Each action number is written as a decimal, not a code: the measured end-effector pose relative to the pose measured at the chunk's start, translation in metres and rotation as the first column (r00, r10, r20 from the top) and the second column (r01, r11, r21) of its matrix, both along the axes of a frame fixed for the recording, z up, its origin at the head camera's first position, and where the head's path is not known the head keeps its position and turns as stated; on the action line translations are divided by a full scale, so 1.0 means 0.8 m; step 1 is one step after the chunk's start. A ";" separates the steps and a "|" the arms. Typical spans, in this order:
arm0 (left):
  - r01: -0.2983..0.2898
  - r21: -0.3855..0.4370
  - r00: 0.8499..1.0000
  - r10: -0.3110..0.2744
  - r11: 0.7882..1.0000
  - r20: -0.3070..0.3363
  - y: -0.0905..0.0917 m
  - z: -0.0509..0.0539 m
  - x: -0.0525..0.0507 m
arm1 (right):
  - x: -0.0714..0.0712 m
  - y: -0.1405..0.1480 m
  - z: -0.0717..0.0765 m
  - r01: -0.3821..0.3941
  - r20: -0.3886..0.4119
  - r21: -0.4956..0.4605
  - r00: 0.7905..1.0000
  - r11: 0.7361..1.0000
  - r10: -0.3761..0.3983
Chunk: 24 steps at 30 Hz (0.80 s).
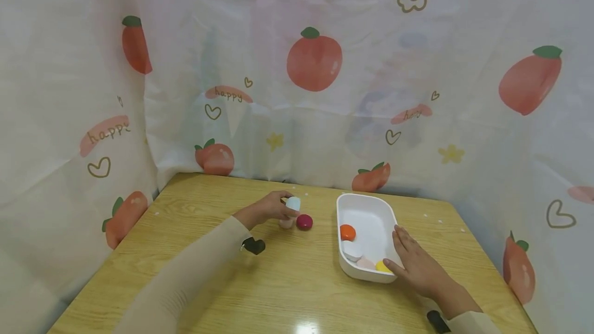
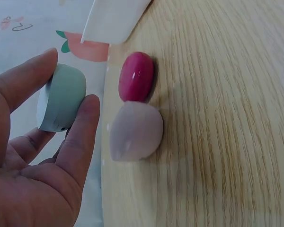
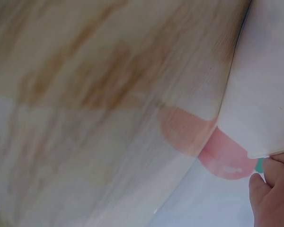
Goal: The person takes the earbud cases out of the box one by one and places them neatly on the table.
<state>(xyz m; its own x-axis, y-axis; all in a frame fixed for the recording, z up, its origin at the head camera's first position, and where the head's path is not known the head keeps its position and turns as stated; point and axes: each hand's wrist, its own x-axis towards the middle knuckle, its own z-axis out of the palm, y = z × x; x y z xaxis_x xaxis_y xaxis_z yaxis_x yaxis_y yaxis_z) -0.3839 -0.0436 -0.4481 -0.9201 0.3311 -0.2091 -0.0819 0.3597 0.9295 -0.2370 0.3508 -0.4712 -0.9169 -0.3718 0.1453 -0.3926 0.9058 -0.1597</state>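
My left hand [image 1: 273, 206] pinches a small rounded mint-green block [image 2: 68, 97] between thumb and fingers, held up off the table. Just beneath it on the wood stands a pale pinkish rounded block [image 2: 137, 131]. Touching or nearly touching that one is a glossy magenta rounded piece [image 1: 304, 222]. Farther right is a white tray [image 1: 368, 202] holding an orange piece [image 1: 347, 232], a white one [image 1: 351, 250], a pale pink one [image 1: 365, 264] and a yellow one [image 1: 382, 266]. My right hand [image 1: 419, 267] rests along the tray's right rim, fingers fairly straight, thumb by the yellow piece.
The wooden table [image 1: 278, 293] runs back to a white curtain [image 1: 260, 40] printed with fruit, which also hangs on both sides. A dark wrist strap [image 1: 253, 245] shows under the left sleeve. Small white specks dot the table's far part.
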 end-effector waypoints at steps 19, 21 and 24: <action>-0.068 0.047 0.998 0.068 0.997 0.008 -0.053 -0.025 -0.007 | -0.003 0.001 -0.004 0.016 0.022 0.006 1.000 1.000 -0.016; -0.071 0.043 0.997 0.071 0.997 -0.002 -0.057 -0.028 -0.007 | -0.003 0.000 -0.004 0.017 0.019 0.006 1.000 1.000 -0.017; -0.075 0.030 0.997 0.075 0.997 -0.017 -0.061 -0.032 -0.004 | -0.003 0.000 -0.002 0.012 0.002 0.010 1.000 1.000 -0.012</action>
<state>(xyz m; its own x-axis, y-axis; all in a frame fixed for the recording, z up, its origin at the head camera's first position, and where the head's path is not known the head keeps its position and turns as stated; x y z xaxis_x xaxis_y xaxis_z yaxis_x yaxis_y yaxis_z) -0.3868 -0.0923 -0.4734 -0.9462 0.2665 -0.1837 -0.0911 0.3255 0.9411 -0.2394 0.3509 -0.4731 -0.9214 -0.3626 0.1398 -0.3818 0.9118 -0.1512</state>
